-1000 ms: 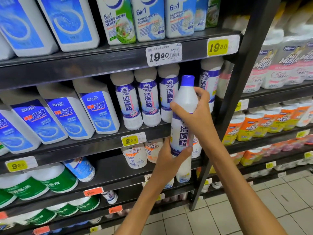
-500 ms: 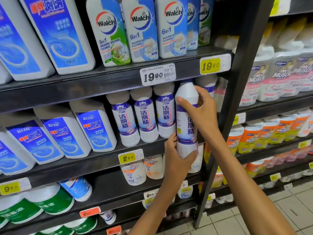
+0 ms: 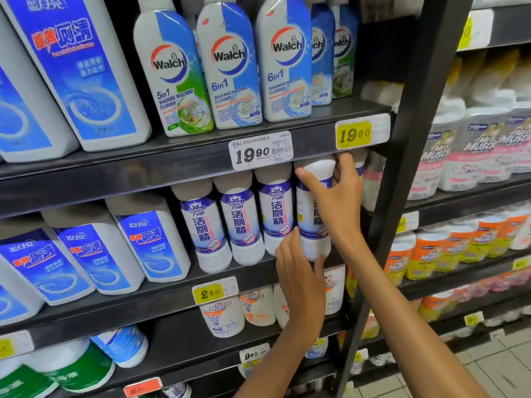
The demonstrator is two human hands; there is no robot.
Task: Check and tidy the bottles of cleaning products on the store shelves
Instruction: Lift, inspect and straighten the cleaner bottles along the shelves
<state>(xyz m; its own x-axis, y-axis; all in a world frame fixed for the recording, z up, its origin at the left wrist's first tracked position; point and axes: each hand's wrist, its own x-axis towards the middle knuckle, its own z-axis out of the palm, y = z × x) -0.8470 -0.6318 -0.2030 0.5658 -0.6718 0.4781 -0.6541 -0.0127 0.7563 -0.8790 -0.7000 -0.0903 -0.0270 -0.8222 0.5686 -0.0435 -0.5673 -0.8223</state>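
A white toilet-cleaner bottle (image 3: 311,208) with a purple label stands at the right end of a row of three matching bottles (image 3: 240,219) on the middle shelf (image 3: 161,294). Its cap is tucked behind the shelf edge above. My right hand (image 3: 336,196) grips its upper body, thumb across the front and fingers curled behind. My left hand (image 3: 298,277) holds its base, fingers on the left side and thumb under the bottom.
Walch washing-machine cleaner bottles (image 3: 227,67) fill the upper shelf, with price tags 19.90 (image 3: 260,150) and 19.80 (image 3: 362,135) on its edge. Blue-labelled jugs (image 3: 149,239) stand to the left. A black upright post (image 3: 402,168) divides off Mr Muscle bottles (image 3: 471,150) at the right.
Both hands carried the bottle from in front of the shelf up and back into the row, so that it now stands beside the three matching bottles. The view moved closer.
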